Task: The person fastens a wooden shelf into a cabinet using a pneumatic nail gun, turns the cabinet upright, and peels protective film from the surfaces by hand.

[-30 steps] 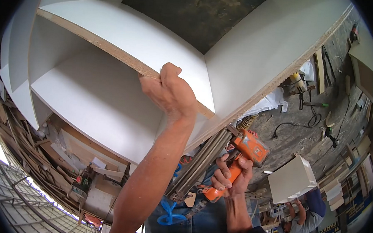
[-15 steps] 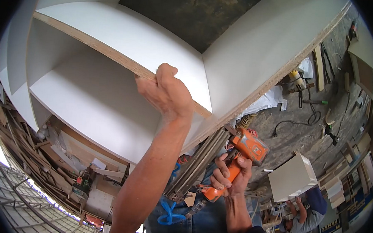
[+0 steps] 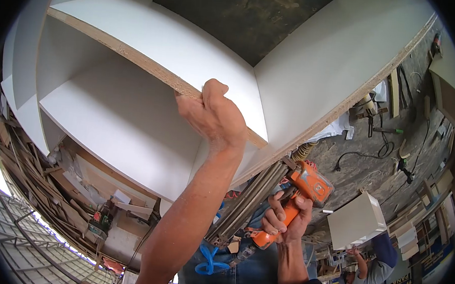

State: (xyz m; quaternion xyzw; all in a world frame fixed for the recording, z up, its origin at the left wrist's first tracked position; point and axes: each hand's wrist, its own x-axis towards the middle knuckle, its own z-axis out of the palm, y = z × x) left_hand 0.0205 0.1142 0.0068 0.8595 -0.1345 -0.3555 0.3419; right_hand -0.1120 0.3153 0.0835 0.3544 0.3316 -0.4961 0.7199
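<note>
My left hand (image 3: pixel 216 115) is closed around the raw front edge of a white shelf board (image 3: pixel 123 47), thumb on top and fingers beneath. This board sits inside a white cabinet (image 3: pixel 343 65) with rough, unfinished edges. Wrapped round the handle of an orange nail gun (image 3: pixel 313 184), my right hand (image 3: pixel 288 217) holds it low beside the cabinet's side panel. The gun's long metal magazine slants down to the left, and its nose is close to the panel's edge; whether they touch is unclear. A blue hose (image 3: pixel 211 262) loops below the magazine.
Cables, a yellow tool (image 3: pixel 368 104) and wood strips lie on the grey floor (image 3: pixel 364 146) at right. A person (image 3: pixel 374 268) is beside a white box (image 3: pixel 356 220) at lower right. Stacked boards (image 3: pixel 50 182) and a red-and-green tool (image 3: pixel 99 221) are at lower left.
The view has shifted slightly, so the cabinet and both hands appear a little further right. My hands keep the same holds on the board and the nail gun.
</note>
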